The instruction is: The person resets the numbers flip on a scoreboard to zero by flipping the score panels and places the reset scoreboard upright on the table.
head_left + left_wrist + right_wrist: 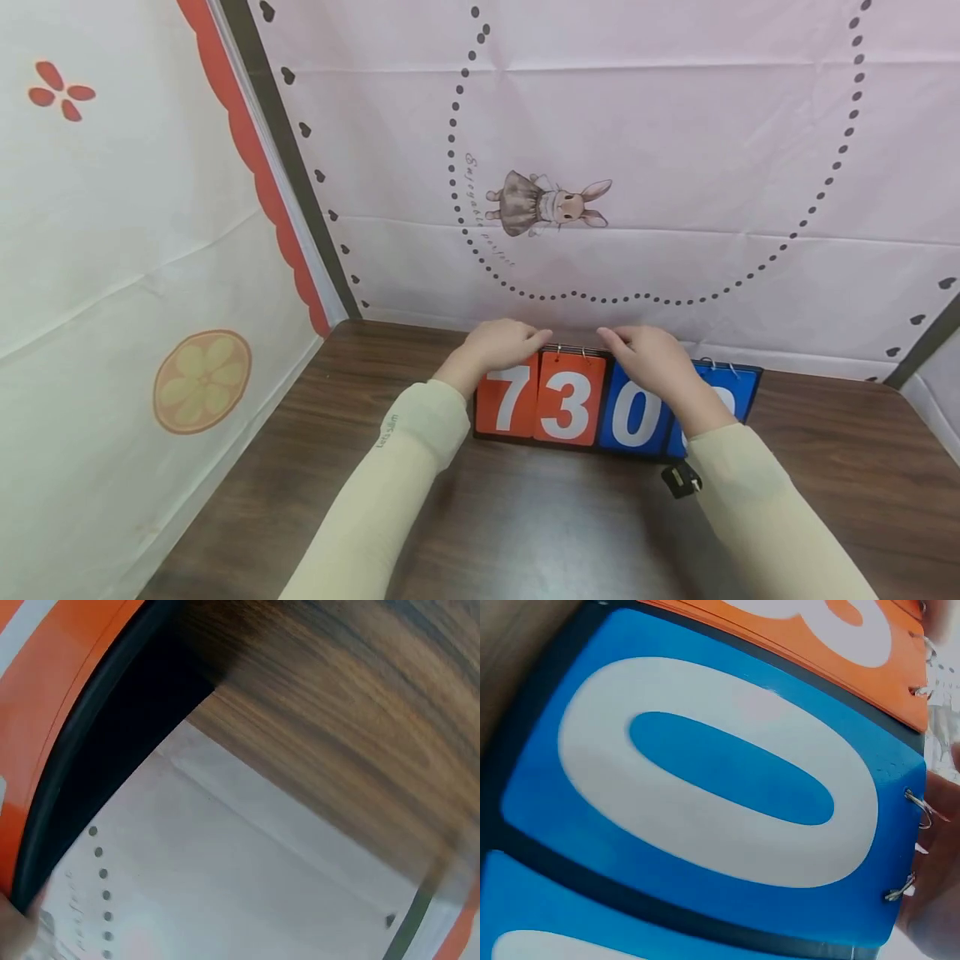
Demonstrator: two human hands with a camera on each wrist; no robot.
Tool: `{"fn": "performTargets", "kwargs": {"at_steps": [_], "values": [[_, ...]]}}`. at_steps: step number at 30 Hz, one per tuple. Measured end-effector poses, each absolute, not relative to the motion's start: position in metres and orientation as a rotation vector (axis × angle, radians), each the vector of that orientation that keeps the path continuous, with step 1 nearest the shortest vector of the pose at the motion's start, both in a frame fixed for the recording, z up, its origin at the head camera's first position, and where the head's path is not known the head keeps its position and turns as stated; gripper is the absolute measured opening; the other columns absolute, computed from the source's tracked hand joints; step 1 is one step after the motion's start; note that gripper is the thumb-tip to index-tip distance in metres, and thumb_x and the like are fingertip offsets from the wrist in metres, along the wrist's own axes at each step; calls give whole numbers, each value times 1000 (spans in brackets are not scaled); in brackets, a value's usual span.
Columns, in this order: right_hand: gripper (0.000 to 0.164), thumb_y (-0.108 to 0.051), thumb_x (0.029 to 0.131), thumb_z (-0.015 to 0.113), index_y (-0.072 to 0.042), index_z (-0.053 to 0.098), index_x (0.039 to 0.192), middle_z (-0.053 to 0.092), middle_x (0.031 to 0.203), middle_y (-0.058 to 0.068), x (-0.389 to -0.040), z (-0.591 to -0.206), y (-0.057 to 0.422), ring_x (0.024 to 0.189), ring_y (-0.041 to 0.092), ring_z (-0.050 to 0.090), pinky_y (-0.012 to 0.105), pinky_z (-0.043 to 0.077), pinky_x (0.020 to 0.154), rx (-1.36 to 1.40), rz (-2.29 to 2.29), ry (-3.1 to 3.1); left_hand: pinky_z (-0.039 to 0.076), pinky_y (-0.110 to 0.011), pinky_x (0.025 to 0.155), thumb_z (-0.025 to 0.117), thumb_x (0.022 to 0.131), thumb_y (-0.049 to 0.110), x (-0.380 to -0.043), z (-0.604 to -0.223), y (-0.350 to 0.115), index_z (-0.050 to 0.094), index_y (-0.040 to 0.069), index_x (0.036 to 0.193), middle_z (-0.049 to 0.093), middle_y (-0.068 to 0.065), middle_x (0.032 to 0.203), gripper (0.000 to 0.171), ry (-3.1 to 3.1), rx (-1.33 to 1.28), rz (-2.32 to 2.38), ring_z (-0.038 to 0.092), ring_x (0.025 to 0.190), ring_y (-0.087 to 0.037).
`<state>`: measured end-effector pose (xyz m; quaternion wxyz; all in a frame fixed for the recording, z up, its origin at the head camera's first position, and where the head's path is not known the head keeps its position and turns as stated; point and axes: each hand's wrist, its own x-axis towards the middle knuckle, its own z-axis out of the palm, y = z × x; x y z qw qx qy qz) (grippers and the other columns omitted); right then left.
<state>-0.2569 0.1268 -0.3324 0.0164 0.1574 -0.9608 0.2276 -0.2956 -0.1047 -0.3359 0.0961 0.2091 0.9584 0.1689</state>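
A tabletop flip scoreboard point(572, 400) stands on the wooden table near the back wall, showing a red 7 and 3 beside a blue 0 and a partly covered blue digit. My left hand point(501, 343) grips its top edge at the red side, above the 7. Over the blue side, my right hand point(654, 358) holds the top edge, thumb toward the middle. In the right wrist view, fingers point(937, 862) lie behind the metal rings of the blue 0 card point(735, 769). The left wrist view shows the scoreboard's black side point(112, 750) and a fingertip at its edge.
A small black object point(681, 481) sits in front of the scoreboard beside the right sleeve. Pale printed cloth point(675, 167) with a rabbit figure hangs behind the table point(540, 525). Another cloth wall point(112, 250) closes off the left side.
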Motion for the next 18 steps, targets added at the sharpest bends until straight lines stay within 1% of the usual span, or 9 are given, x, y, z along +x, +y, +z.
{"fn": "performTargets", "kwargs": {"at_steps": [3,7,10,14,18], "values": [[55,-48,101,37,-3,57,127,60,113,17,-263,-331,125,98,32,54,56,43,89,474,618,-3130,43,-43,93,34,100,53,-295,-336,-101,58,20,129,58,0,122,51,2840,565,392,51,107,-17],[58,-49,101,36,-2,54,130,56,119,20,-266,-333,125,103,35,52,58,40,91,445,581,-3235,45,-43,91,37,98,57,-294,-336,-101,61,20,125,59,0,120,52,2807,562,417,52,104,-17],[55,-48,101,39,-2,59,124,60,112,18,-267,-334,126,100,33,53,57,43,89,442,629,-3238,45,-43,91,38,97,57,-293,-334,-101,64,20,122,60,1,118,52,2792,563,445,52,103,-16],[53,-48,99,42,-4,66,116,64,101,12,-268,-334,126,93,29,55,54,46,85,440,702,-3220,45,-43,91,39,97,58,-293,-331,-102,66,20,120,60,1,116,52,2776,559,473,52,102,-16],[55,-52,98,44,-5,68,113,65,96,9,-267,-334,126,90,27,56,51,47,83,441,751,-3189,44,-44,91,40,96,58,-295,-331,-104,64,20,121,59,1,118,51,2753,552,508,52,104,-17]]}}
